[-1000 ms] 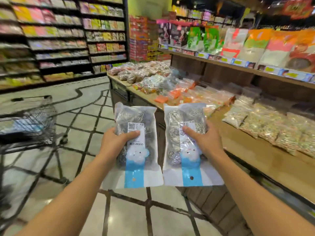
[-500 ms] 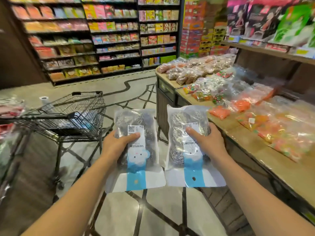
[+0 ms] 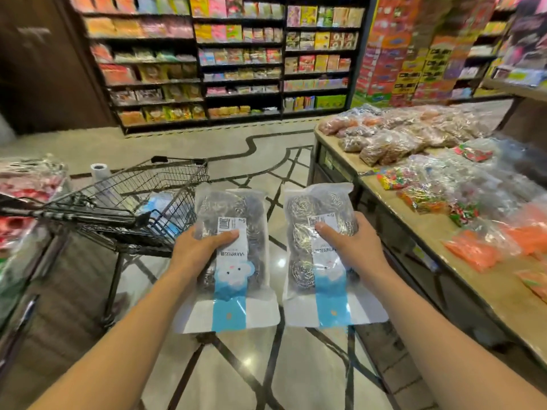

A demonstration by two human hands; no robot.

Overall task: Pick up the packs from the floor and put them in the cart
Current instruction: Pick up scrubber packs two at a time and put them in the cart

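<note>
We hold two clear packs of steel scourers above the tiled floor (image 3: 296,380), each with a blue-and-white label strip. Our left hand (image 3: 195,250) clamps the left pack (image 3: 233,255), thumb across its front; our right hand (image 3: 352,247) grips the right pack (image 3: 319,253) likewise. Both packs run lengthwise away from us, blue ends nearest. The wire cart (image 3: 133,202) stands just left, beside a display table (image 3: 444,255) piled with bagged goods.

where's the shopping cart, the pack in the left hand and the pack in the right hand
shopping cart (image 3: 177,168), head view, on its far wire rim
left pack of steel scourers (image 3: 233,208), head view, on its clear upper part
right pack of steel scourers (image 3: 322,202), head view, on its clear upper part
</note>
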